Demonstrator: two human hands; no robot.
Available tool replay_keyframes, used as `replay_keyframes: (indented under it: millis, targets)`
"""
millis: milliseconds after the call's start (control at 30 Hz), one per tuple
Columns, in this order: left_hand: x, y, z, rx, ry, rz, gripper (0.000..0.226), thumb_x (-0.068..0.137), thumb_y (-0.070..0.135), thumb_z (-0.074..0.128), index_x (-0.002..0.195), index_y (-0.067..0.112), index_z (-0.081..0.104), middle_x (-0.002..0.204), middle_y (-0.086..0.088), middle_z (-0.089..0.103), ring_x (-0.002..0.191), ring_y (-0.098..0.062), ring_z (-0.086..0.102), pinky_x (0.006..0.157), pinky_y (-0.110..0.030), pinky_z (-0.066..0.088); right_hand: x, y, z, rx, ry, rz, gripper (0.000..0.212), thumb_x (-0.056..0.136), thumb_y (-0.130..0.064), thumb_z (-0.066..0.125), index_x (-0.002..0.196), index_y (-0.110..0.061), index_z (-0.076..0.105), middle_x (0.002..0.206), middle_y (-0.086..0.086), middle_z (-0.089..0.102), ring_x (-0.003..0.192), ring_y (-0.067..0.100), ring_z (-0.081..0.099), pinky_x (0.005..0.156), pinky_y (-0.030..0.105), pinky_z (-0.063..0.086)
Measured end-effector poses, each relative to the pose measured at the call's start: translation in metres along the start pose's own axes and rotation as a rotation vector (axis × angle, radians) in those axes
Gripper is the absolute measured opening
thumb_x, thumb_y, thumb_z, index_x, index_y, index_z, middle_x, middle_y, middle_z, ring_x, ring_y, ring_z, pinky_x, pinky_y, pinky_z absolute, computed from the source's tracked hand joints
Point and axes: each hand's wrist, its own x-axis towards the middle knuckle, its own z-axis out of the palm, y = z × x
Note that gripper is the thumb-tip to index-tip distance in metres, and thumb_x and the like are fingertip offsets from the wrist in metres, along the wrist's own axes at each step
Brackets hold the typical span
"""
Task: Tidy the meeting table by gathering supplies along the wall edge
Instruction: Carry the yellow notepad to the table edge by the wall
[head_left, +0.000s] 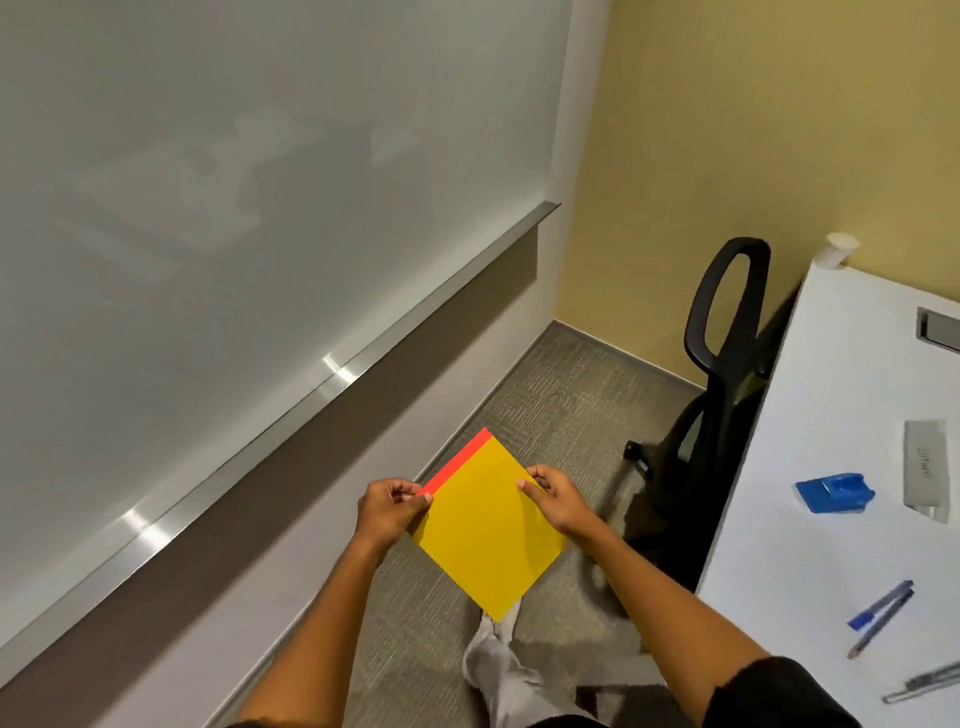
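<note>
Two hands hold one stack of coloured paper (491, 525) in the air above the carpet floor (561, 395), beside the white table (810, 525) and not over it. The top sheet is yellow, and a red sheet shows as a thin strip along its upper left edge. The stack is turned so that one corner points away from the person and one corner points down to the legs.

The left hand (387, 512) pinches the left corner. Its thumb lies on the top, at the end of the red strip, and the other fingers are curled under the paper, closed on it. The right hand (553, 499) pinches the right upper edge in the same way: thumb flat on the yellow sheet, fingers bent behind the edge. Both grips are tight and narrow, only the paper is between thumb and fingers.

On the table, well apart from the hands, lie a blue stapler (835, 492), a grey pouch (924, 470) just beside it, and nearer to the person two blue pens (882, 613) close together. A silver pen (922, 686) lies at the lower right edge of the view. A white cup (840, 249) stands at the far corner of the table, near the yellow wall (753, 130). A black chair (722, 364) stands between the table and the frosted glass wall (234, 208).
</note>
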Motion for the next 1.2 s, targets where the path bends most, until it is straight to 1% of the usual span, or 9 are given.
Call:
replay_keyframes:
  millis: [67, 133, 300, 533, 633, 733, 933, 1067, 1200]
  targets:
    - [0.031, 0.012, -0.004, -0.044, -0.019, -0.062, 0.006, 0.080, 0.010, 0.074, 0.082, 0.009, 0.069, 0.079, -0.011, 0.069, 0.072, -0.022, 0.063, 0.054, -0.022, 0.044, 0.035, 0.004, -0.009, 0.057, 0.056, 0.035, 0.022, 0.093, -0.032, 0.059, 0.096, -0.011, 0.062, 0.087, 0.018, 0.063, 0.083, 0.019, 0.054, 0.073, 0.036, 0.044]
    - [0.059, 0.030, -0.003, -0.127, -0.036, -0.130, 0.007, 0.081, 0.008, 0.072, 0.083, 0.010, 0.065, 0.079, -0.012, 0.068, 0.071, -0.022, 0.063, 0.060, -0.025, 0.043, 0.067, 0.000, -0.020, 0.109, 0.094, 0.082, 0.017, 0.096, -0.028, 0.056, 0.094, -0.012, 0.062, 0.095, 0.027, 0.063, 0.084, 0.019, 0.054, 0.075, 0.035, 0.044]
    - [0.140, 0.079, 0.021, -0.214, -0.148, -0.220, 0.022, 0.084, 0.008, 0.068, 0.105, 0.011, 0.064, 0.096, -0.009, 0.071, 0.080, -0.020, 0.065, 0.068, -0.030, 0.049, 0.149, -0.014, -0.057, 0.216, 0.213, 0.124, 0.012, 0.098, -0.019, 0.051, 0.093, -0.011, 0.058, 0.089, 0.009, 0.058, 0.081, 0.016, 0.051, 0.068, 0.024, 0.040]
    - [0.233, 0.143, 0.080, -0.098, -0.275, -0.188, 0.006, 0.090, 0.010, 0.061, 0.095, 0.006, 0.063, 0.082, -0.012, 0.061, 0.070, -0.018, 0.056, 0.063, -0.027, 0.048, 0.236, -0.031, -0.112, 0.329, 0.393, 0.167, 0.015, 0.098, -0.020, 0.051, 0.097, -0.007, 0.060, 0.092, 0.011, 0.058, 0.084, 0.018, 0.051, 0.068, 0.027, 0.040]
    - [0.270, 0.162, 0.097, 0.008, -0.329, -0.140, 0.002, 0.088, 0.008, 0.061, 0.088, 0.008, 0.062, 0.078, -0.014, 0.054, 0.071, -0.021, 0.051, 0.063, -0.030, 0.046, 0.262, -0.037, -0.136, 0.397, 0.499, 0.223, 0.017, 0.100, -0.021, 0.048, 0.096, -0.007, 0.058, 0.085, 0.006, 0.059, 0.078, 0.014, 0.052, 0.065, 0.025, 0.040]
    - [0.311, 0.181, 0.118, 0.115, -0.380, -0.078, 0.019, 0.085, 0.001, 0.059, 0.071, 0.010, 0.050, 0.069, -0.011, 0.036, 0.064, -0.018, 0.037, 0.059, -0.030, 0.040, 0.289, -0.037, -0.162, 0.457, 0.609, 0.275, 0.018, 0.101, -0.020, 0.046, 0.101, -0.006, 0.058, 0.082, 0.000, 0.059, 0.072, 0.009, 0.053, 0.062, 0.022, 0.041]
    - [0.407, 0.226, 0.164, 0.209, -0.419, 0.012, 0.043, 0.080, -0.006, 0.055, 0.049, 0.020, 0.042, 0.052, -0.002, 0.036, 0.056, -0.018, 0.041, 0.060, -0.036, 0.044, 0.360, -0.036, -0.214, 0.492, 0.747, 0.327, 0.021, 0.101, -0.023, 0.046, 0.106, -0.008, 0.059, 0.090, 0.002, 0.063, 0.078, 0.010, 0.057, 0.065, 0.024, 0.043]
    - [0.490, 0.274, 0.197, 0.267, -0.474, 0.078, 0.038, 0.083, -0.002, 0.057, 0.052, 0.018, 0.052, 0.056, -0.003, 0.046, 0.061, -0.020, 0.047, 0.063, -0.034, 0.047, 0.415, -0.047, -0.255, 0.509, 0.854, 0.346, 0.021, 0.101, -0.024, 0.046, 0.103, -0.008, 0.059, 0.088, 0.002, 0.062, 0.079, 0.014, 0.056, 0.064, 0.024, 0.042]
    - [0.561, 0.331, 0.232, 0.307, -0.558, 0.192, 0.031, 0.079, 0.000, 0.056, 0.057, 0.019, 0.046, 0.062, -0.009, 0.040, 0.063, -0.019, 0.041, 0.062, -0.033, 0.040, 0.463, -0.064, -0.302, 0.538, 0.959, 0.351, 0.020, 0.101, -0.022, 0.046, 0.103, -0.007, 0.059, 0.088, 0.001, 0.062, 0.081, 0.014, 0.057, 0.066, 0.023, 0.043]
